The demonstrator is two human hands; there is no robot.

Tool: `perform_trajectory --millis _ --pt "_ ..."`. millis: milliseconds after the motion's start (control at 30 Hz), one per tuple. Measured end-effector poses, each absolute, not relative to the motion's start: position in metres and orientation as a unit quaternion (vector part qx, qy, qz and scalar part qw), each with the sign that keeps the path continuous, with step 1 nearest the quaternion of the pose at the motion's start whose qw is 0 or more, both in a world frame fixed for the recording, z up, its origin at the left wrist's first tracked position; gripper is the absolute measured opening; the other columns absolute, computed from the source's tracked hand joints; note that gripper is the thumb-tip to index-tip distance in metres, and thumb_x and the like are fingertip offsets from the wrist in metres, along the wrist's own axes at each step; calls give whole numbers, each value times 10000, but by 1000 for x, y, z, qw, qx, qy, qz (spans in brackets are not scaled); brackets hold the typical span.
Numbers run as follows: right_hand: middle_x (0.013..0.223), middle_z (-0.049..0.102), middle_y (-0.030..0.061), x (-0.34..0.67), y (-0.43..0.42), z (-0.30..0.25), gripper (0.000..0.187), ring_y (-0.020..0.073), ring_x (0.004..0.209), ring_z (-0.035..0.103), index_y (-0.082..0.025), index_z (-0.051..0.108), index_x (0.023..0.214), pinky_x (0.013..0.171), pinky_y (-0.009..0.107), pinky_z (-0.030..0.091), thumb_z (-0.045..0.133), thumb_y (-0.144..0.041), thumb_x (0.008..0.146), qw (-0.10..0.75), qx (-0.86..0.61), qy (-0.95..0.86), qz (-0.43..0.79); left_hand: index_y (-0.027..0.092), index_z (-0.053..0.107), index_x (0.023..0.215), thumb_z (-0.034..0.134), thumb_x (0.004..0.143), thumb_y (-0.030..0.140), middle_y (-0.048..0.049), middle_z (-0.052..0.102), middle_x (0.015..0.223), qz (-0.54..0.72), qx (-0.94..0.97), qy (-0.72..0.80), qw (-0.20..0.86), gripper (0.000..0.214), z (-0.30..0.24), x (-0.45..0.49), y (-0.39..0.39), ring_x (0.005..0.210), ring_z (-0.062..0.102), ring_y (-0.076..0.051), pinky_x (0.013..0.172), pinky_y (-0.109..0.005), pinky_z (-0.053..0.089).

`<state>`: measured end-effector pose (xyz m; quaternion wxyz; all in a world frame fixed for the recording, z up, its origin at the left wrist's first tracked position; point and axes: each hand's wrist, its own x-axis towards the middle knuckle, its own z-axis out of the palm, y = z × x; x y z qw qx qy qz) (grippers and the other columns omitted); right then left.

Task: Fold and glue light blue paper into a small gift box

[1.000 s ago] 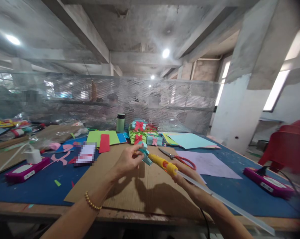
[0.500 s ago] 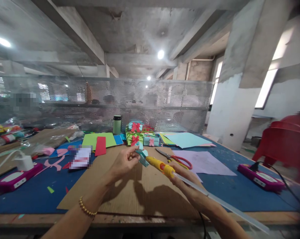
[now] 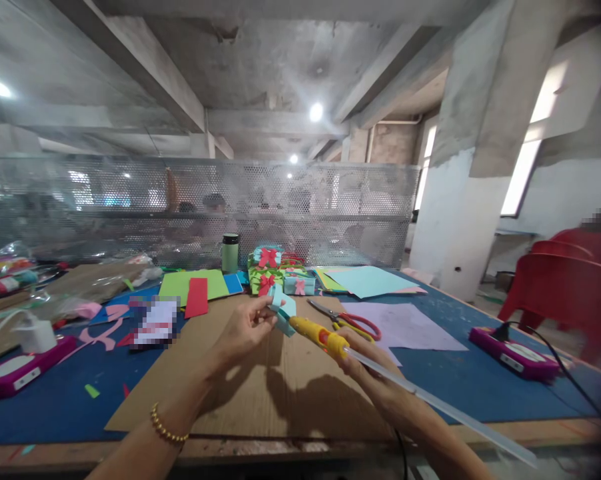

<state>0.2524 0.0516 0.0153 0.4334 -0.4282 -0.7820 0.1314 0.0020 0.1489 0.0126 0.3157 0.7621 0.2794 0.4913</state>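
My left hand (image 3: 248,327) pinches a folded light-blue paper piece (image 3: 284,310) between thumb and fingers, above the cardboard sheet (image 3: 240,400). My right hand (image 3: 365,357) is closed around a yellow hot glue gun (image 3: 313,331), its nozzle at the paper's lower right edge; whether it touches I cannot tell. From the gun's back a long translucent glue stick (image 3: 445,403) runs toward the lower right. Just beyond the gun lie scissors (image 3: 348,320) with red and yellow handles. Small paper boxes with bows (image 3: 268,273) are stacked behind my left hand.
Coloured paper sheets (image 3: 370,280) and a purple sheet (image 3: 415,327) lie at the right. A green flask (image 3: 230,253) stands at the back. Purple power strips (image 3: 513,355) sit on both sides of the blue table; a cord hangs below my right hand. A perforated metal screen (image 3: 190,220) borders the far edge.
The view has shifted slightly, so the table things sit a little further left. The light-blue paper has turned a little in my left hand, showing more of its face; both grips stay the same.
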Motion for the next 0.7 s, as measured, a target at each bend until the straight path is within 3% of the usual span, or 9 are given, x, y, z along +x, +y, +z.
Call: perform_trajectory --millis 467,700 --pt "904 703 25 253 55 8 335 207 758 642 -271 687 1043 664 307 531 476 -514 949 429 -437 -785 92 118 678 1159 622 825 311 -73 714 859 486 766 281 313 390 12 0 149 803 636 -200 730 -291 480" --pt "965 725 40 264 41 13 306 234 829 675 -282 699 1052 698 322 561 499 -491 949 452 -419 -782 89 152 715 1134 678 796 279 -96 734 963 511 743 284 326 363 13 0 149 850 656 -220 767 -322 498"
